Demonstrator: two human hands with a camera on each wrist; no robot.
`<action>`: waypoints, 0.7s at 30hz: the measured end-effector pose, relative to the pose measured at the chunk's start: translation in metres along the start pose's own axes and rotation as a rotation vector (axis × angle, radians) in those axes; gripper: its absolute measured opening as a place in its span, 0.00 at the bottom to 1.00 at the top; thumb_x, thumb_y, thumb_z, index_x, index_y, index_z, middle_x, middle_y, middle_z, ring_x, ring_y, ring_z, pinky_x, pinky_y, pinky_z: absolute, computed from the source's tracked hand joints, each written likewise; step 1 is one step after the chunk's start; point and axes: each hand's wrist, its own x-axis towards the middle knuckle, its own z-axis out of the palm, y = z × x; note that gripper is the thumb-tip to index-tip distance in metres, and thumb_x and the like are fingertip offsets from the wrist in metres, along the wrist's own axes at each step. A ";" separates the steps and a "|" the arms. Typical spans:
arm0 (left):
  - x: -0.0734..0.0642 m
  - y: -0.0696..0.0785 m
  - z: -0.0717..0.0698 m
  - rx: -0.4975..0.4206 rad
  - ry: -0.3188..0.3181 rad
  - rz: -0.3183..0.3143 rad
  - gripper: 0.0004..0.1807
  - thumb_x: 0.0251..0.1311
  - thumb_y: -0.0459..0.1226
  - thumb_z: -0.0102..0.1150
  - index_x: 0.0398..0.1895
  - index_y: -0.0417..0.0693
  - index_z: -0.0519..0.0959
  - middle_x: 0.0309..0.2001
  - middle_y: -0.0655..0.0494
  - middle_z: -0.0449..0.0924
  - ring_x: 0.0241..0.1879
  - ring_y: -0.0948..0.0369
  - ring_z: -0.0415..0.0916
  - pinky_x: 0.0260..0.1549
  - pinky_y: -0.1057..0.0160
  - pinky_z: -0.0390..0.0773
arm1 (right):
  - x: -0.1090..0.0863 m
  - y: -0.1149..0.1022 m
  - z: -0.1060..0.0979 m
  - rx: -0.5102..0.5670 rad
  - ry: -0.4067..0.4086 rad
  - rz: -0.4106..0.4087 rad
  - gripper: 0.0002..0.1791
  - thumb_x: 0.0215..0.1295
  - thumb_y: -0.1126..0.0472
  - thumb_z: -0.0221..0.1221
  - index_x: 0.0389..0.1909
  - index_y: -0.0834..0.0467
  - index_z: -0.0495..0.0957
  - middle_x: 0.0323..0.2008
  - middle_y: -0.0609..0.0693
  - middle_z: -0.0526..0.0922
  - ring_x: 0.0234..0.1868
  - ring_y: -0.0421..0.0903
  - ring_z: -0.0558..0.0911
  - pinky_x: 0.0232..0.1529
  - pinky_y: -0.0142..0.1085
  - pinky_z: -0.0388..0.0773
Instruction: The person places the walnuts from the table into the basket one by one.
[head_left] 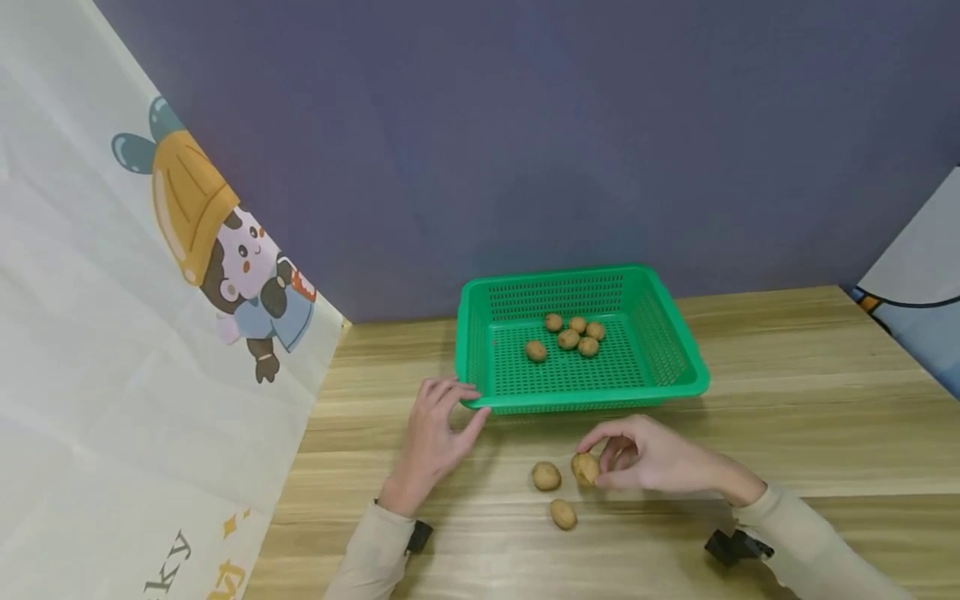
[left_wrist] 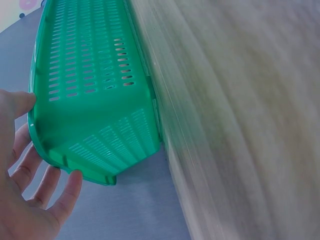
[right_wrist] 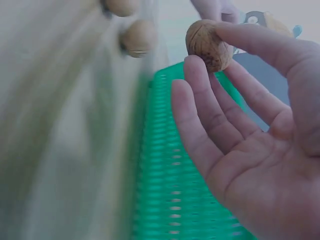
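Observation:
My right hand [head_left: 645,454] pinches a walnut [head_left: 586,469] between thumb and fingertips, close over the table in front of the basket. In the right wrist view, the brown ridged shell of that walnut shows at the thumb tip. Two more walnuts lie on the table to its left, one level with it [head_left: 546,477] and one nearer the front [head_left: 563,514]. At the front left corner of a green plastic basket [head_left: 592,398], my left hand [head_left: 435,433] rests spread fingertips and thumb on the rim [left_wrist: 36,125]. Several walnuts [head_left: 567,339] lie inside on the basket's floor.
The wood-grain table [head_left: 795,400] runs up to a dark blue-grey panel [head_left: 480,150] behind the basket. A white sheet with a cartoon figure [head_left: 243,250] stands along the left. A black cable [head_left: 918,303] shows at the far right edge.

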 end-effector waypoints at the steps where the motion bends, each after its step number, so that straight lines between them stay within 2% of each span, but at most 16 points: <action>1: 0.000 0.000 0.000 0.000 0.000 -0.001 0.12 0.60 0.41 0.77 0.42 0.45 0.87 0.47 0.50 0.90 0.55 0.49 0.80 0.58 0.47 0.83 | 0.000 -0.005 -0.003 -0.015 -0.003 -0.006 0.19 0.70 0.57 0.70 0.60 0.53 0.83 0.41 0.49 0.89 0.40 0.40 0.88 0.41 0.36 0.89; 5: -0.001 -0.001 -0.002 0.001 0.000 -0.005 0.12 0.60 0.41 0.77 0.42 0.45 0.88 0.47 0.50 0.90 0.55 0.49 0.80 0.59 0.47 0.83 | -0.002 -0.027 -0.019 -0.061 -0.010 -0.021 0.21 0.70 0.57 0.70 0.61 0.56 0.82 0.44 0.48 0.88 0.43 0.39 0.87 0.43 0.36 0.89; 9: -0.002 -0.002 0.000 -0.001 -0.002 -0.011 0.12 0.60 0.41 0.77 0.42 0.45 0.87 0.47 0.50 0.90 0.55 0.49 0.80 0.60 0.47 0.83 | 0.001 -0.049 -0.037 -0.111 -0.017 -0.020 0.22 0.70 0.59 0.71 0.62 0.57 0.82 0.42 0.44 0.88 0.42 0.39 0.87 0.44 0.36 0.89; 13: -0.002 -0.002 0.001 -0.009 -0.001 -0.011 0.12 0.60 0.40 0.77 0.42 0.44 0.87 0.47 0.49 0.90 0.55 0.48 0.80 0.60 0.46 0.82 | 0.008 -0.069 -0.059 -0.174 -0.014 -0.014 0.20 0.69 0.58 0.71 0.61 0.54 0.83 0.42 0.44 0.89 0.42 0.39 0.87 0.46 0.36 0.89; 17: -0.002 -0.001 0.001 -0.010 0.005 -0.002 0.12 0.60 0.40 0.77 0.42 0.44 0.87 0.47 0.49 0.90 0.55 0.48 0.80 0.59 0.46 0.82 | 0.019 -0.087 -0.081 -0.225 -0.032 -0.007 0.19 0.70 0.56 0.71 0.59 0.51 0.84 0.49 0.46 0.88 0.45 0.41 0.87 0.50 0.36 0.88; 21: -0.001 -0.002 0.002 -0.003 0.010 0.007 0.12 0.59 0.40 0.78 0.42 0.45 0.87 0.47 0.50 0.90 0.54 0.49 0.80 0.58 0.46 0.83 | 0.033 -0.102 -0.101 -0.224 -0.084 -0.010 0.20 0.70 0.60 0.70 0.61 0.55 0.83 0.56 0.50 0.86 0.49 0.43 0.88 0.51 0.37 0.89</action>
